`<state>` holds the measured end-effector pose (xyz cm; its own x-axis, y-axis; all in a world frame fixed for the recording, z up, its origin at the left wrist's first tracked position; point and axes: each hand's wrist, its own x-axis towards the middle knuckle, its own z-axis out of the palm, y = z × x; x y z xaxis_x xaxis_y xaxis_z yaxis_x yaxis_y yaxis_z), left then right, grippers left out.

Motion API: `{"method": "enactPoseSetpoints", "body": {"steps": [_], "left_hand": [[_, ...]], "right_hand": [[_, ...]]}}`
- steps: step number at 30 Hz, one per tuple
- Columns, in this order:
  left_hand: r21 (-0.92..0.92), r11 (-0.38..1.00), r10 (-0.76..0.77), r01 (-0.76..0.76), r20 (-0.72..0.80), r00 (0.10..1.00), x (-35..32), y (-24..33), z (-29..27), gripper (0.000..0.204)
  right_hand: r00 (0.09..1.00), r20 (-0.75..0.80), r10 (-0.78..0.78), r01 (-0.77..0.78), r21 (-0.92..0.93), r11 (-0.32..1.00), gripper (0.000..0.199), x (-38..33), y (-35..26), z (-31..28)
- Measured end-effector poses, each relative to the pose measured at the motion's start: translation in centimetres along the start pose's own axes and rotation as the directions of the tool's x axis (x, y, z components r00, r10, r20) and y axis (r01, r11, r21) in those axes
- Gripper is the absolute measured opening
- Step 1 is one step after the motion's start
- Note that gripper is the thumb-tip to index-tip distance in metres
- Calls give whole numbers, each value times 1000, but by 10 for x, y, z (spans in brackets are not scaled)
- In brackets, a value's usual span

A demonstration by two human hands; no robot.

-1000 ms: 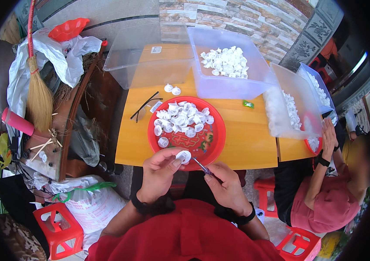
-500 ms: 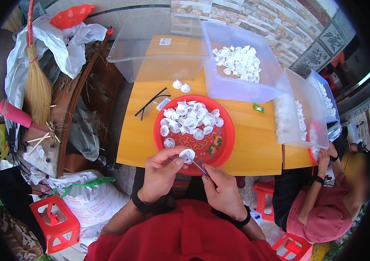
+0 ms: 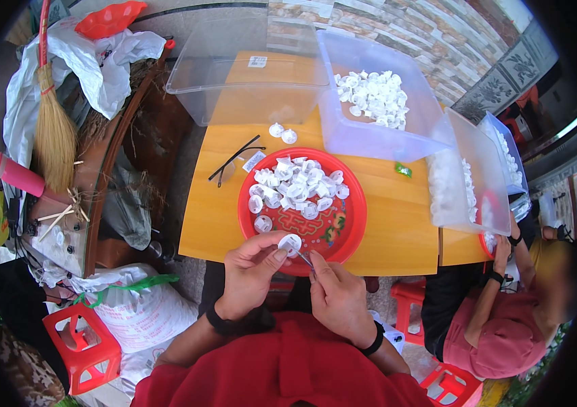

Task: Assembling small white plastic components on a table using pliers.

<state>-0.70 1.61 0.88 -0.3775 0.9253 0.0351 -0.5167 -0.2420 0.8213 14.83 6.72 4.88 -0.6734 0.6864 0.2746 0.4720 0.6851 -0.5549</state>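
**Head view: small white cap worked over red tray**

Left hand (image 3: 251, 271) raised at near edge of the red tray (image 3: 353, 230), grip pinching a small white round cap (image 3: 290, 243) between thumb and fingertips. Cap held just above tray's near rim, flat face up. Right hand (image 3: 337, 295) just beside the left, grip pressed together around a thin metal tool (image 3: 305, 258), tip pointing at cap; contact between tip and cap too small to tell. Dark bands on both wrists.

Tray resting on yellow wooden worktop (image 3: 397, 224), carrying a heap of white caps (image 3: 299, 186) in its far half, near half mostly bare. Two loose caps (image 3: 282, 133) on worktop beyond tray. Black-framed glasses (image 3: 233, 163) lying left of tray. Small green item (image 3: 404, 170) on worktop right of tray.

Clear plastic bin (image 3: 370, 139) behind tray, tilted, holding more white caps. Empty-looking clear bin (image 3: 234, 88) to its left. Further clear bins (image 3: 478, 183) at right, partly filled with white pieces.

Second person (image 3: 505, 325) seated at right, in pink, arm raised toward worktop edge.

Broom (image 3: 53, 129), white bags, and red stool (image 3: 82, 346) left of worktop.
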Motion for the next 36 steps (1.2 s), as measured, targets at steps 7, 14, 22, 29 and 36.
{"method": "enactPoseSetpoints", "body": {"steps": [7,14,22,29,36], "left_hand": [[-25,999,-27,27,24,999,-4,4,-3,25],[-93,994,-59,62,40,997,-1,5,-3,24],[-134,989,-61,67,50,997,2,2,-5,24],[-117,992,-39,46,61,997,3,1,-8,24],[-98,993,-59,61,25,998,3,2,-8,24]], "right_hand": [[971,238,-35,25,45,999,62,14,1,-11],[968,245,-63,6,227,974,68,14,12,-9],[953,301,-33,-95,401,911,63,17,17,-9],[904,428,15,-263,528,807,55,24,23,-12],[857,509,85,-415,581,700,50,25,24,-14]]}}
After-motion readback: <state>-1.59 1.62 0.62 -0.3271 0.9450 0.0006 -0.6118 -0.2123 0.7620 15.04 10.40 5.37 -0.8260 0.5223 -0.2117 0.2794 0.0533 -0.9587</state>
